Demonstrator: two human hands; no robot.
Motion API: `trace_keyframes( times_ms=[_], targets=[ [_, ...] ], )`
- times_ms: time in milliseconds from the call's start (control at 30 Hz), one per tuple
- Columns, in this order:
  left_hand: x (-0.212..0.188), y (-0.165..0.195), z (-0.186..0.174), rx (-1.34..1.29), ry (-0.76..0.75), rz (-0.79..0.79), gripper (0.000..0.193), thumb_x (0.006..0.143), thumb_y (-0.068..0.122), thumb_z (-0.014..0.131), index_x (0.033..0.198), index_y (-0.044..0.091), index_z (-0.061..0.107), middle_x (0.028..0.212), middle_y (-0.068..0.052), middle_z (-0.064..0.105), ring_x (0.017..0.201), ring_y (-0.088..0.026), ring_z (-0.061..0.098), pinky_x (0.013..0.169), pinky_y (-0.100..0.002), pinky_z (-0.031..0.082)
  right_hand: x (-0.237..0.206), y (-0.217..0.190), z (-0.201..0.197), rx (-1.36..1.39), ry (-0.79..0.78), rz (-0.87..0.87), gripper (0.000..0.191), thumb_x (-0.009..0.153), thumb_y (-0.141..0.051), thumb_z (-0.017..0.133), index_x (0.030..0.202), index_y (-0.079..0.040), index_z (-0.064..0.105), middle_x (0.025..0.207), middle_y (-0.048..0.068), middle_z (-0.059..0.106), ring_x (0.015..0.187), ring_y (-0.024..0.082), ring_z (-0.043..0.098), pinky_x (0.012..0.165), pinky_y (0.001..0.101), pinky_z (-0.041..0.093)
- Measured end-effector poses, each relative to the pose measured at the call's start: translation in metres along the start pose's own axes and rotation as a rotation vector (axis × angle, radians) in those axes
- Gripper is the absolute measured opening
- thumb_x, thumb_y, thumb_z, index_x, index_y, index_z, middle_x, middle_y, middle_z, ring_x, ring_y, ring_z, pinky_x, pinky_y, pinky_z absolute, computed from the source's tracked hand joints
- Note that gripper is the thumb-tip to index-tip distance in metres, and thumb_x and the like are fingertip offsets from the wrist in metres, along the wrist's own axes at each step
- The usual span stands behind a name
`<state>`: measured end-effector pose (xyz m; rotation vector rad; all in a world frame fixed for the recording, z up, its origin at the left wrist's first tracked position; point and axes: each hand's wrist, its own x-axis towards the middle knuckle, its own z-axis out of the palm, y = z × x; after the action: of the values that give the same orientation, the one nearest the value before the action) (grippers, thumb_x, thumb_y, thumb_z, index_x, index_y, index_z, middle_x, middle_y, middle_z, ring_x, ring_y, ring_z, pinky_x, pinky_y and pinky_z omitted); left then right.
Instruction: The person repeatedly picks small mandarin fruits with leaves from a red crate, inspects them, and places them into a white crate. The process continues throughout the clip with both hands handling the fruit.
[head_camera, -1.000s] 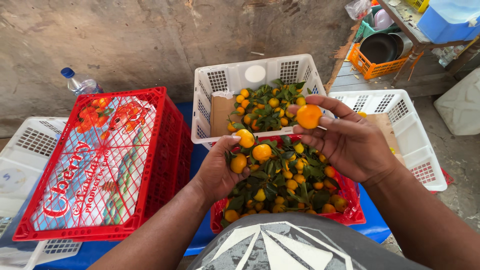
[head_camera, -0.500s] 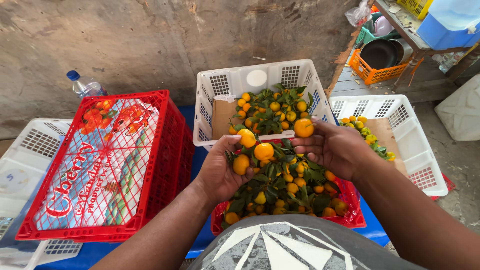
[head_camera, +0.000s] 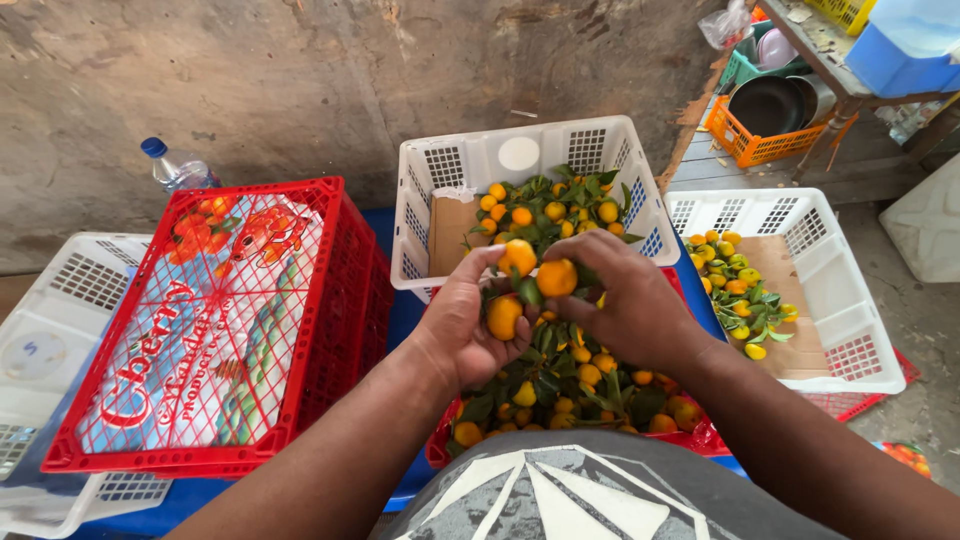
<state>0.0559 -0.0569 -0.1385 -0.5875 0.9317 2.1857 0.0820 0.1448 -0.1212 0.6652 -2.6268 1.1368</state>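
Gripping a leafy cluster of small orange mandarins (head_camera: 527, 285), the left hand (head_camera: 470, 330) closes around one fruit at its palm while the right hand (head_camera: 630, 300) pinches another between fingertips, both held above a red crate of mandarins (head_camera: 690, 435) at six o'clock. A white crate (head_camera: 520, 155) of fruit sits at twelve o'clock, a second white crate (head_camera: 840, 300) at three o'clock, and an upturned red crate (head_camera: 330, 300) at nine o'clock beside a water bottle (head_camera: 175, 165).
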Motion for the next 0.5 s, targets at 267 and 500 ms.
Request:
trace_keyframes(
  times_ms=[267, 500],
  targets=[
    [-0.013, 0.003, 0.009, 0.396, -0.054, 0.441, 0.048, 0.09, 0.034, 0.065, 0.132, 0.012, 0.062, 0.103, -0.004, 0.072, 0.077, -0.011, 0.064, 0.06, -0.025, 0.049, 0.004, 0.023, -0.011, 0.851, -0.006, 0.438, 0.04, 0.097, -0.017, 0.065, 0.135, -0.001, 0.063, 0.114, 0.008, 0.073, 0.096, 0.014, 0.065, 0.083, 0.0316, 0.053],
    [-0.013, 0.005, 0.017, 0.475, -0.13, 0.573, 0.059, 0.089, 0.021, 0.074, 0.144, 0.009, 0.056, 0.105, -0.003, 0.07, 0.086, -0.007, 0.066, 0.066, -0.022, 0.053, 0.002, 0.026, -0.018, 1.199, 0.005, 0.483, 0.039, 0.099, -0.016, 0.058, 0.135, 0.0, 0.059, 0.12, 0.009, 0.07, 0.107, 0.016, 0.068, 0.09, 0.0359, 0.058]
  ],
)
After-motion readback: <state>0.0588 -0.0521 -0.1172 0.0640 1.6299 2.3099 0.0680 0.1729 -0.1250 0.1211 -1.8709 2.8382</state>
